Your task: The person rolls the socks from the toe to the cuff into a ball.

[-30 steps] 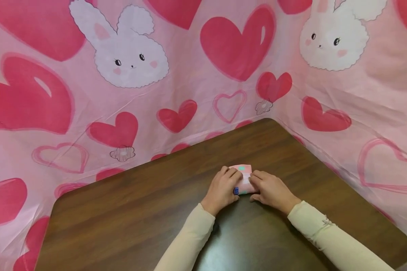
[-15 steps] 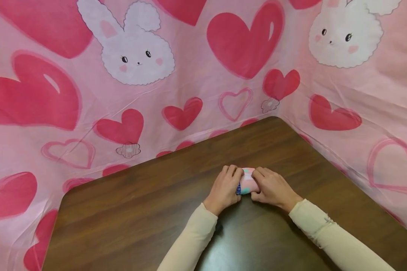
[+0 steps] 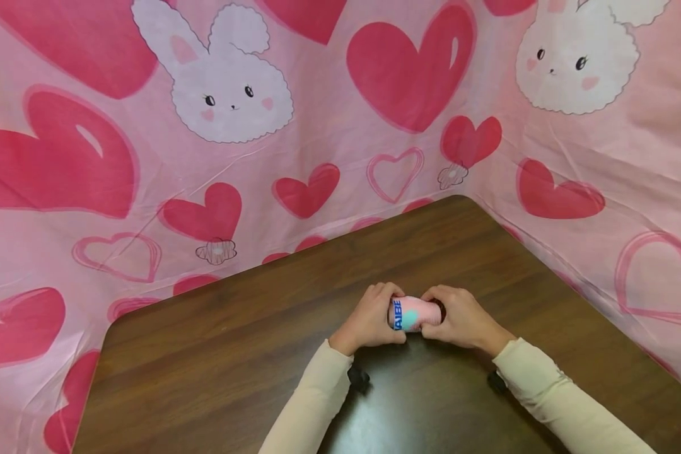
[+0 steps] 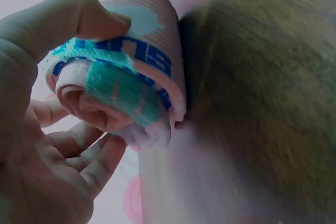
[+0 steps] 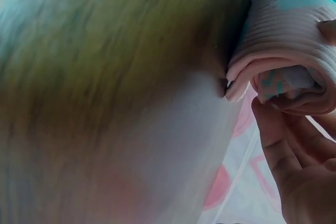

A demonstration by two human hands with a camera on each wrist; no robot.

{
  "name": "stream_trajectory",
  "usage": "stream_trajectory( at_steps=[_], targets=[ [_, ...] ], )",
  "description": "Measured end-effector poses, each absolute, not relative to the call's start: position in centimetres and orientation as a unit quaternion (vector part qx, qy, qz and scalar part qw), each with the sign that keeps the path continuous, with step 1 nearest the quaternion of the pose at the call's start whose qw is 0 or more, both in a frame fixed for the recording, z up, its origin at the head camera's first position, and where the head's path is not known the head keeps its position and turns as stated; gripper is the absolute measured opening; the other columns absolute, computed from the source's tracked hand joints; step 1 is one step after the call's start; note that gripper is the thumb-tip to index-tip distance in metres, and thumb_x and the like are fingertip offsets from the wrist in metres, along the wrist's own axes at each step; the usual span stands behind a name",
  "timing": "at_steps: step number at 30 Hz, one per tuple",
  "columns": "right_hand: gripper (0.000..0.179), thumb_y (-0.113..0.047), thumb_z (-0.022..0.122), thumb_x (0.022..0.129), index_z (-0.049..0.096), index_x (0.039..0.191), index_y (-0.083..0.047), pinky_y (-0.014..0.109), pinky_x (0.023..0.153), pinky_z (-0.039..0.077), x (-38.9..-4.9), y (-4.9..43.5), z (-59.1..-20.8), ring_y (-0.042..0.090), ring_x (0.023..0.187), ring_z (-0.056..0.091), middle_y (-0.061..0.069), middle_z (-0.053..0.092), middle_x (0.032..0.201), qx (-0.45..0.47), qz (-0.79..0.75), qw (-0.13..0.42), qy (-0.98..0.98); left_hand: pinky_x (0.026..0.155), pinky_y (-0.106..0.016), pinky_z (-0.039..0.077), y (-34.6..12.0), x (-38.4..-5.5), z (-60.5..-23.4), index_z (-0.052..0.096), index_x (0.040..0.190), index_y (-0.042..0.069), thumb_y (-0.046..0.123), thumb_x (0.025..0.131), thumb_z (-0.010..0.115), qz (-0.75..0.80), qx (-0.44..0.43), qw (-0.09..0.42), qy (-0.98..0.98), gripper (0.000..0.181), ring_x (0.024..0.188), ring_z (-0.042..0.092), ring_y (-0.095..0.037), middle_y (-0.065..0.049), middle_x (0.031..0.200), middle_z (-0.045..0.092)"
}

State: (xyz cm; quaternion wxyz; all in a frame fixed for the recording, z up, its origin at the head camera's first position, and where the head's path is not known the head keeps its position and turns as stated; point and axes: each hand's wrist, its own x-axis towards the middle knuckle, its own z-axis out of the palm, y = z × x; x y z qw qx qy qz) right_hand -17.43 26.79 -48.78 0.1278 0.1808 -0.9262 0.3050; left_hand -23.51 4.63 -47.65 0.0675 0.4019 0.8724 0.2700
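A pink ribbed sock [image 3: 417, 314], rolled into a short cylinder, lies sideways on the table between both hands. It has teal patches and a band of blue letters near its left end. My left hand [image 3: 371, 317] holds that end, thumb on the near side and fingers on the far side. At the other end, my right hand [image 3: 462, 317] grips the roll the same way. The left wrist view shows the coiled layers of the rolled sock [image 4: 149, 30] at the lettered end. In the right wrist view, the opposite end of the sock [image 5: 286, 38] has a loose fold along the table.
The brown wooden table [image 3: 250, 353] has rounded corners. Pink fabric [image 3: 318, 126] with hearts and rabbits hangs behind its back and right edges. Dark wrist devices show under the left wrist [image 3: 359, 379] and right wrist [image 3: 496, 382].
The flat folded sock has become a tighter, rounder roll. Both hands have moved from pressing on top to holding its two ends, and more of the blue lettering shows.
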Motion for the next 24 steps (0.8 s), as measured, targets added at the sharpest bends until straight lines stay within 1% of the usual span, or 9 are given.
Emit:
stream_trajectory(
  at_steps=[2,4,11,14,18,21,24],
  targets=[
    [0.037,-0.025,0.087,0.070,0.069,0.100,-0.013,0.030,0.068,0.052,-17.5,26.9,-48.7,0.009,0.074,0.056,-0.008,0.064,0.090,0.174,0.321,0.112,-0.924,0.084,-0.026,0.044,4.5,-23.5,-47.6,0.050,0.125,0.013,0.026,0.067,0.093,0.270,0.399,0.077,0.873,0.074,0.101,0.046,-0.017,-0.002,0.114,0.054],
    [0.035,-0.024,0.087,0.072,0.070,0.101,-0.013,0.030,0.069,0.052,-17.5,27.0,-48.7,0.009,0.076,0.057,-0.009,0.064,0.091,0.168,0.337,0.096,-0.921,0.086,-0.027,0.045,4.5,-23.5,-47.7,0.048,0.126,0.013,0.025,0.067,0.094,0.264,0.400,0.076,0.874,0.076,0.101,0.046,-0.018,-0.002,0.113,0.054],
    [0.032,-0.025,0.084,0.080,0.071,0.107,-0.013,0.031,0.069,0.051,-17.8,27.2,-48.7,0.013,0.077,0.057,-0.007,0.065,0.091,0.143,0.376,0.037,-0.915,0.092,-0.031,0.047,4.6,-23.3,-48.4,0.045,0.127,0.012,0.021,0.062,0.098,0.245,0.406,0.038,0.880,0.085,0.103,0.049,-0.021,-0.006,0.112,0.056],
    [0.033,-0.027,0.082,0.083,0.070,0.110,-0.012,0.031,0.069,0.051,-17.8,27.2,-48.9,0.014,0.078,0.057,-0.006,0.066,0.093,0.134,0.382,0.021,-0.914,0.093,-0.033,0.047,4.7,-23.2,-48.7,0.043,0.130,0.014,0.020,0.063,0.098,0.229,0.410,0.019,0.882,0.087,0.105,0.051,-0.022,-0.008,0.114,0.057],
    [0.040,-0.029,0.082,0.084,0.068,0.116,-0.010,0.033,0.074,0.053,-17.4,27.2,-49.3,0.012,0.082,0.059,-0.005,0.067,0.101,0.148,0.375,0.044,-0.914,0.091,-0.035,0.049,4.9,-23.0,-49.0,0.043,0.136,0.021,0.018,0.066,0.096,0.206,0.419,0.003,0.884,0.088,0.106,0.051,-0.022,-0.009,0.117,0.058],
    [0.056,-0.030,0.087,0.079,0.064,0.125,-0.009,0.039,0.081,0.055,-17.2,27.1,-49.5,0.012,0.092,0.060,-0.003,0.065,0.113,0.185,0.353,0.079,-0.913,0.090,-0.035,0.049,4.9,-22.9,-49.3,0.045,0.137,0.025,0.018,0.067,0.096,0.200,0.421,-0.003,0.885,0.087,0.106,0.051,-0.022,-0.009,0.117,0.058],
    [0.072,-0.029,0.092,0.073,0.056,0.131,-0.008,0.044,0.085,0.055,-17.0,26.7,-49.8,0.014,0.098,0.060,0.000,0.061,0.120,0.223,0.313,0.106,-0.917,0.091,-0.036,0.048,5.0,-22.8,-49.5,0.046,0.137,0.024,0.018,0.066,0.096,0.208,0.418,-0.006,0.884,0.087,0.105,0.052,-0.022,-0.009,0.117,0.059]
  ],
)
